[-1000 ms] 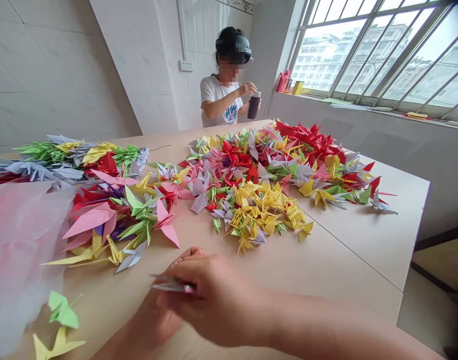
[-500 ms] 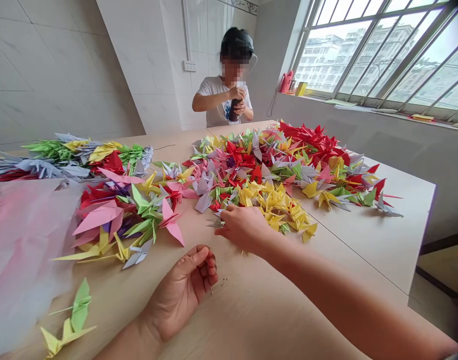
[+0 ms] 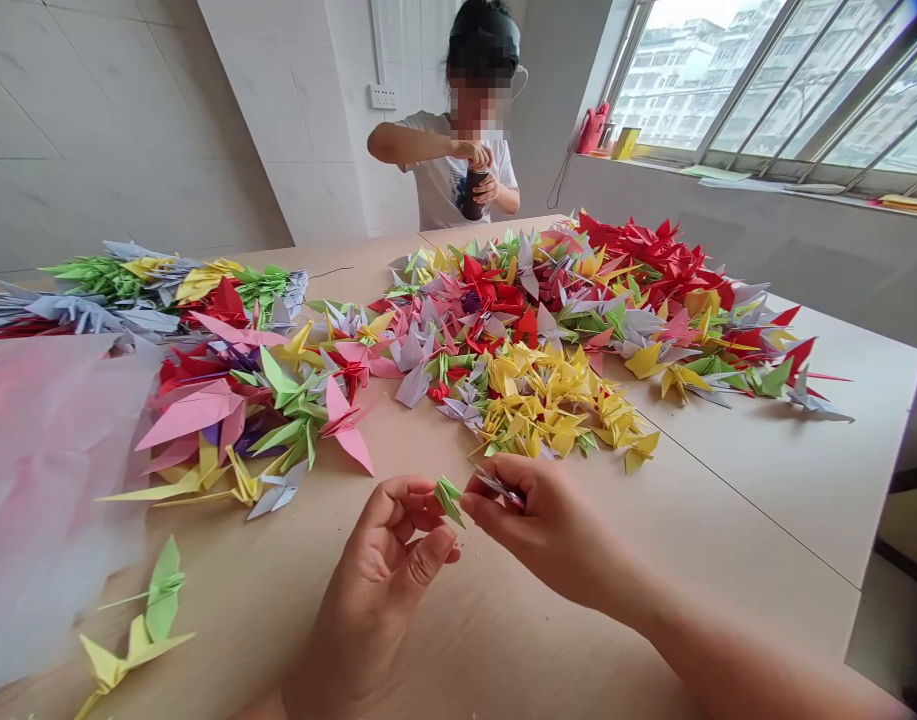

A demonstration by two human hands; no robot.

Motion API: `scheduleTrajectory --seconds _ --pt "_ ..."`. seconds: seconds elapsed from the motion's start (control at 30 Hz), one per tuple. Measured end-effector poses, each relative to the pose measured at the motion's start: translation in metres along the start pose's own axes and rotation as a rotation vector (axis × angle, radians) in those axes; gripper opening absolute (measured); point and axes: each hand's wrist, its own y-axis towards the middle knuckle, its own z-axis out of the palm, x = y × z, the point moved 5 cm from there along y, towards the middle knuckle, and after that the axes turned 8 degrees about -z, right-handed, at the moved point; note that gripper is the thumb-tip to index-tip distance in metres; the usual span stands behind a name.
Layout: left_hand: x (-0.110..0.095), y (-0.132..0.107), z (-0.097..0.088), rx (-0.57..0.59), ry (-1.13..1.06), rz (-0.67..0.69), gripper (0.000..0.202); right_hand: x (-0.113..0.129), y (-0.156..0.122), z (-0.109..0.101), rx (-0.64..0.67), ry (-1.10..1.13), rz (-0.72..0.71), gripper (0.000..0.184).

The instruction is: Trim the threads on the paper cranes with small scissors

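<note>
the right hand grips a metal tool, its thumb at a green folded paper above the worktop. the left hand is half curled, fingertips at that paper; whether they pinch it, i cannot tell. yellow folded papers lie beyond.

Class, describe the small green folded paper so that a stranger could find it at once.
On the table, find the yellow paper cluster, then look just nearer the viewer. There, between the left hand and the right hand, which holds a metal tool, is the small green folded paper. Only it is between the hands; other green papers lie about the table.
</note>
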Motion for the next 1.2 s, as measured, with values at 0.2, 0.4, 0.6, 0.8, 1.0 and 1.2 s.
scheduleTrajectory --seconds 0.2,0.4,0.6,0.8,1.0,1.2 --pt "0.001 0.001 -0.001 -0.003 0.015 0.022 0.020 0.009 -0.012 -0.006 -0.066 -0.029 -0.150 0.010" --pt "0.003 0.005 0.002 0.022 -0.100 -0.153 0.011 0.009 -0.014 -0.001 0.007 0.011 -0.242 0.012" --pt "0.007 0.007 0.005 0.164 -0.380 -0.276 0.006 0.003 -0.008 0.001 0.062 0.345 -0.104 0.007" --pt "0.008 0.005 0.006 0.220 -0.479 -0.338 0.005 0.001 -0.009 0.007 0.159 0.772 -0.010 0.009" --pt "0.009 0.004 0.007 0.232 -0.488 -0.369 0.006 0.001 -0.010 0.001 0.136 0.553 -0.036 0.014" --pt "0.008 0.004 0.009 0.260 -0.466 -0.374 0.006 0.007 -0.009 -0.001 0.137 0.309 -0.137 0.022"
